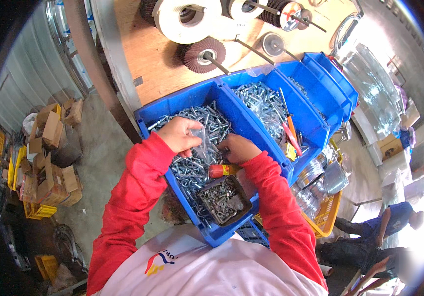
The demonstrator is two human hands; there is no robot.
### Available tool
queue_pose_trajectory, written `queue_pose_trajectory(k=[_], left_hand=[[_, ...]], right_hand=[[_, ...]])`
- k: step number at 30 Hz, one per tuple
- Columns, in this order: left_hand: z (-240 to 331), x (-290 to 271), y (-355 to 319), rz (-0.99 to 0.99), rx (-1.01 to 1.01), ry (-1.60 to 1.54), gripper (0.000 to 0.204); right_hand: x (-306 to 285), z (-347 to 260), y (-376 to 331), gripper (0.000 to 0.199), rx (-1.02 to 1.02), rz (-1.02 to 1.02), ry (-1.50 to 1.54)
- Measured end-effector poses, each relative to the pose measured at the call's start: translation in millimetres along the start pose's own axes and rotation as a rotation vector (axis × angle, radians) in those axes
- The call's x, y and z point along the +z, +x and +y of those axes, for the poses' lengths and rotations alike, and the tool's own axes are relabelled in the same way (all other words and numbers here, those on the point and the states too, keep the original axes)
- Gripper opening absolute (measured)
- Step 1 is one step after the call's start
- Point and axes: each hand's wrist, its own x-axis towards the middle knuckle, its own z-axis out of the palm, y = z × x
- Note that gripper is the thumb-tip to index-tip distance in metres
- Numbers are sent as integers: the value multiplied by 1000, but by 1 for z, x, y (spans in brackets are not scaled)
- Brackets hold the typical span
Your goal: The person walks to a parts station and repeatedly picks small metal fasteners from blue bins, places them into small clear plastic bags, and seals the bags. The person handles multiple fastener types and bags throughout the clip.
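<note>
Clear plastic bag (201, 144) sits over loose bolts (187, 172) in the blue bin (214, 236), between left hand (180, 135) and right hand (240, 149), long axis running toward the wearer. Left hand is nearer, thumb and fingers pinching it; right hand curls at the bolts, its hold undeterminable.

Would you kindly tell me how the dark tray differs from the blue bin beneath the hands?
The dark tray is much smaller than the blue bin. The tray looks squarish, whereas the bin is elongated. The tray holds small mixed metal pieces, while the bin holds mostly longer silver fasteners. Both are open-topped containers.
</note>
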Motion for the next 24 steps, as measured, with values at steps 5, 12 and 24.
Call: queue_pose_trajectory(k=[5,12,24], left_hand=[[-24,17,11,31,166,215,52],[-21,30,12,60,250,55,49],[-23,45,10,112,322,229,52]], right_hand=[[5,7,-16,26,19,137,71],[0,-16,-34,22,143,767,1022],[-1,-30,-33,28,144,663,813]])
